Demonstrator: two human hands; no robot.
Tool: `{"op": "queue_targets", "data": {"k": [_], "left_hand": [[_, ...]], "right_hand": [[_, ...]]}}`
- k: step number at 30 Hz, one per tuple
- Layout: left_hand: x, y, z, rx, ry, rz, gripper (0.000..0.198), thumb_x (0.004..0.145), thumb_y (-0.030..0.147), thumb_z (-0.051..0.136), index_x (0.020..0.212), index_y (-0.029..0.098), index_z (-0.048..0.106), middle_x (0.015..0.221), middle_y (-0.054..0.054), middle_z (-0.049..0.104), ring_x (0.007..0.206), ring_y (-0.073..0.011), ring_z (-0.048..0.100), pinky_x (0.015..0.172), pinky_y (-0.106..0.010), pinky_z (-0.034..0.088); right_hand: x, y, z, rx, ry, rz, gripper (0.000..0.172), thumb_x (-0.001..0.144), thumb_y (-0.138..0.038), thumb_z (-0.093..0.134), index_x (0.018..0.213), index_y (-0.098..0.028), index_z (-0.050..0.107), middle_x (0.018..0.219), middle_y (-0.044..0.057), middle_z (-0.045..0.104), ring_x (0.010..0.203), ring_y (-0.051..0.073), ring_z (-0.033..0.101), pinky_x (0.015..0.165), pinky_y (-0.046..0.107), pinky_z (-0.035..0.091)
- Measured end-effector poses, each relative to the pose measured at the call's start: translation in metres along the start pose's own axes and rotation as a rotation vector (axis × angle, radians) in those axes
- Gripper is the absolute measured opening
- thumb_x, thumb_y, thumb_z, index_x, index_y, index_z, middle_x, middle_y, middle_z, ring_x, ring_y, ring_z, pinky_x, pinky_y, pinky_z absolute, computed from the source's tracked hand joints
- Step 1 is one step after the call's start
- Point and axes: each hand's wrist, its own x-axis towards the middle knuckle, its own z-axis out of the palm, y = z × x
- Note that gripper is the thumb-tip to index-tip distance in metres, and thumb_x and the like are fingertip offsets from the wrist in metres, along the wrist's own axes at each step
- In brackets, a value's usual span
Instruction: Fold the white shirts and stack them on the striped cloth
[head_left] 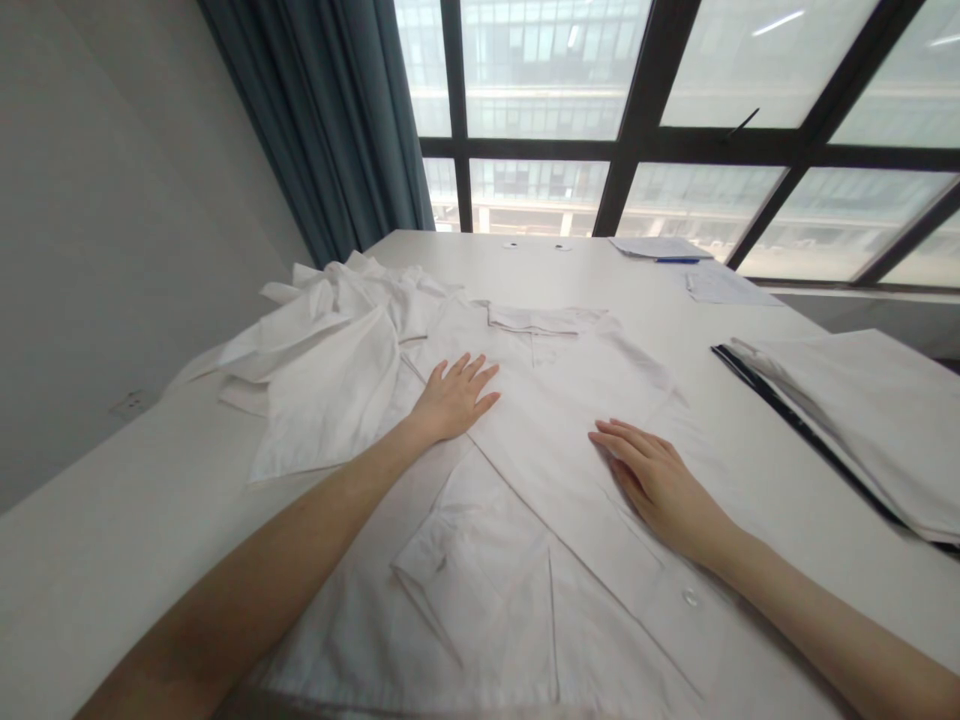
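A white coat (536, 440) lies spread on the table, its collar (532, 320) toward the window. My left hand (454, 400) rests flat on the coat's upper left part, fingers spread. On the coat's right side lies my right hand (660, 490), fingers stretched out and close together, thumb partly hidden beneath. A folded sleeve (476, 550) seems to lie across the lower front. Near my right wrist a clear button (690, 597) shows on the fabric. The coat's lower end runs out of view.
A crumpled white garment (330, 380) touches the coat's left side. The white table (765, 430) also bears folded white cloth (877, 420) over a black flat object (806, 430) at right. Papers (731, 288) and a blue pen (677, 261) lie near the window.
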Motion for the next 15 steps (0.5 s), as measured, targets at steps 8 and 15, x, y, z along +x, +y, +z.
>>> {"op": "queue_targets", "data": {"k": [8, 15], "left_hand": [[-0.0004, -0.0010, 0.0031, 0.005, 0.025, 0.005, 0.055, 0.101, 0.049, 0.024, 0.150, 0.024, 0.034, 0.158, -0.006, 0.029, 0.146, -0.0274, 0.022, 0.115, -0.052, 0.021], [-0.0003, -0.0001, 0.0011, 0.008, 0.016, 0.002, 0.055, 0.101, 0.048, 0.025, 0.150, 0.023, 0.034, 0.158, -0.006, 0.030, 0.146, -0.0276, 0.023, 0.115, -0.052, 0.021]], "right_hand": [[-0.0008, 0.0017, 0.0012, 0.004, 0.023, -0.009, 0.041, 0.096, -0.016, 0.035, 0.130, -0.023, 0.056, 0.134, 0.011, 0.060, 0.128, 0.026, 0.052, 0.100, 0.050, 0.047], [-0.0015, 0.0031, 0.0017, 0.000, -0.005, -0.009, 0.040, 0.096, -0.014, 0.035, 0.131, -0.021, 0.054, 0.137, 0.011, 0.058, 0.130, 0.025, 0.050, 0.101, 0.049, 0.046]]}}
